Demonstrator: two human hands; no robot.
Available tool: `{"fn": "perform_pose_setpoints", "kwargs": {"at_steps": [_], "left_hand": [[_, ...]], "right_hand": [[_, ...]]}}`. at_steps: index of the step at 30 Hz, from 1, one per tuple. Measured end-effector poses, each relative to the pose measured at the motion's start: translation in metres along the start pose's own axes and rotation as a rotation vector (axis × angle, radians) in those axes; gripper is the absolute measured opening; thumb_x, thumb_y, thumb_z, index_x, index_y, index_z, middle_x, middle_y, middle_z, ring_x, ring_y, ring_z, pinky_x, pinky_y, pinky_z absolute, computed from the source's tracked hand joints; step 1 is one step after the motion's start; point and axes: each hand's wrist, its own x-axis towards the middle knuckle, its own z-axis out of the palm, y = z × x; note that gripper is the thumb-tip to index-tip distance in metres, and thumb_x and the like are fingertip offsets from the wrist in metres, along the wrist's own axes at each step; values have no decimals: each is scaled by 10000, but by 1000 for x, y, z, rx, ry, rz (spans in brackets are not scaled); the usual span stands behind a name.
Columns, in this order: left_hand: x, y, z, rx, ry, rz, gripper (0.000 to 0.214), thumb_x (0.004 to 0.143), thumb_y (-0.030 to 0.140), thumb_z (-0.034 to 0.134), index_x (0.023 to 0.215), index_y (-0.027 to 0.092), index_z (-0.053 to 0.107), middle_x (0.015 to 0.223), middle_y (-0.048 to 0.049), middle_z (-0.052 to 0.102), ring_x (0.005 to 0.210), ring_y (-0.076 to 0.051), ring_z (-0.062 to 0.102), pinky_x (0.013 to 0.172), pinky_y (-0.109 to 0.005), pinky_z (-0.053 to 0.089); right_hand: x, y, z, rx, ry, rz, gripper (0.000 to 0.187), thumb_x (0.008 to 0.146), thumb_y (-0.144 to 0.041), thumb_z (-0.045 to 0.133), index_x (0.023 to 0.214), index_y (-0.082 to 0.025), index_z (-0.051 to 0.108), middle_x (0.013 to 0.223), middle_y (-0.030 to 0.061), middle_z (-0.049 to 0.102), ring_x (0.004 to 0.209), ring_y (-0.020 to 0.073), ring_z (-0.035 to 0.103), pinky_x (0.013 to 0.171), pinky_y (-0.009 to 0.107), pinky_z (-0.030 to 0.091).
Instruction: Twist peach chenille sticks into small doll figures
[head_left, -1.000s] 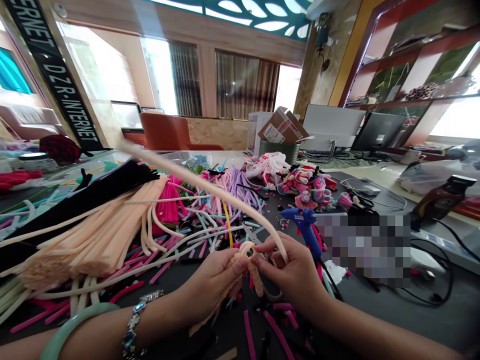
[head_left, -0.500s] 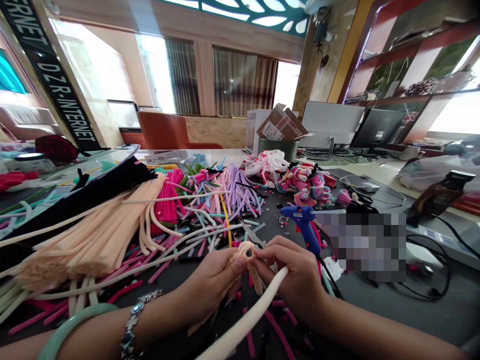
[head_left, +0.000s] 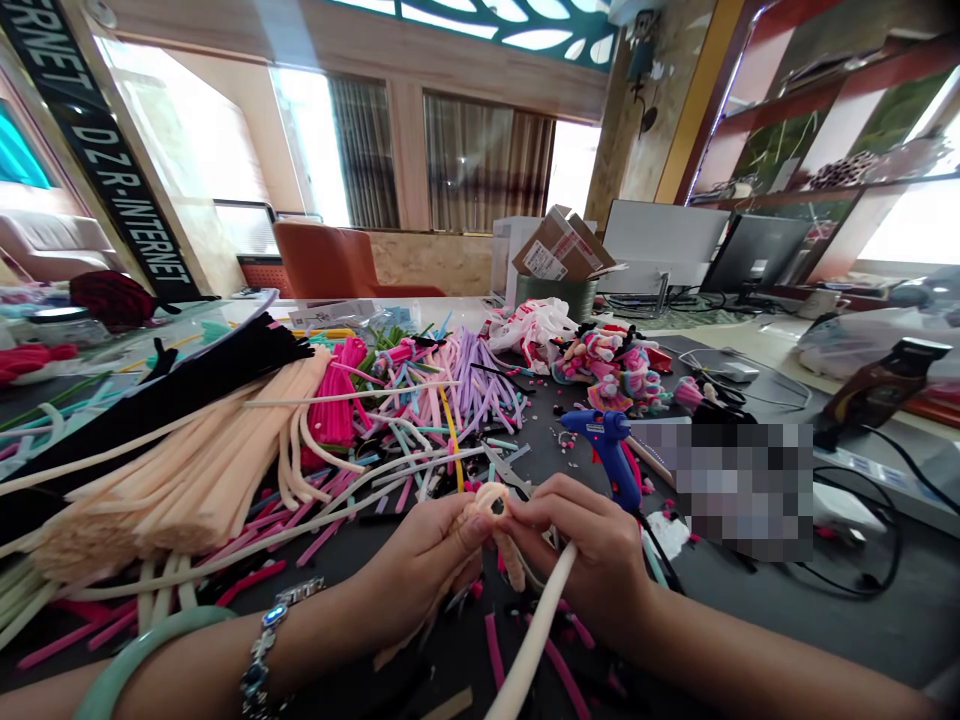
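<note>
Between my two hands is a small coil of peach pipe cleaner (head_left: 491, 497), curled into a ring with a dark hole. My left hand (head_left: 439, 545) pinches its left side, thumb on the front. With closed fingers my right hand (head_left: 589, 540) grips the ring's right side. A long peach pipe cleaner tail (head_left: 534, 635) runs from under my right fingers down to the bottom edge, and a shorter end (head_left: 511, 562) hangs below the ring. Just behind the ring lie metal scissors or pliers (head_left: 506, 467), partly hidden by my hands.
A thick bundle of peach pipe cleaners (head_left: 187, 465) lies left, beside a black bundle (head_left: 161, 410). Pink and lilac stems (head_left: 480, 375) spread behind. A blue glue gun (head_left: 611, 450) stands right of centre. Finished pipe-cleaner figures (head_left: 611, 370) pile up farther back. Cut scraps litter the dark table.
The long tail has swung to the right at its lower end and hangs more steeply. Both hands keep their hold on the coil in nearly the same spot.
</note>
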Motion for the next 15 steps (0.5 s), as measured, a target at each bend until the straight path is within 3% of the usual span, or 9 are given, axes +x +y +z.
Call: {"fn": "perform_pose_setpoints", "kwargs": {"at_steps": [6,15], "left_hand": [[-3,-3,-1,43,-10,3,315,903,440,446,818,141,488,595,54,352,508,-66,263,456,-222,174],[0,-1,-2,-2,5,2,330,876,464,486,828,137,491,577,65,337,492,-59,253,446,-205,182]], "right_hand": [[3,-4,-5,-108,-1,-110,124,827,-178,591,737,-166,676,617,31,616,520,99,558,500,203,454],[6,-1,-5,16,20,29,57,748,-208,691,787,-167,690,653,28,602,542,107,551,498,208,462]]}}
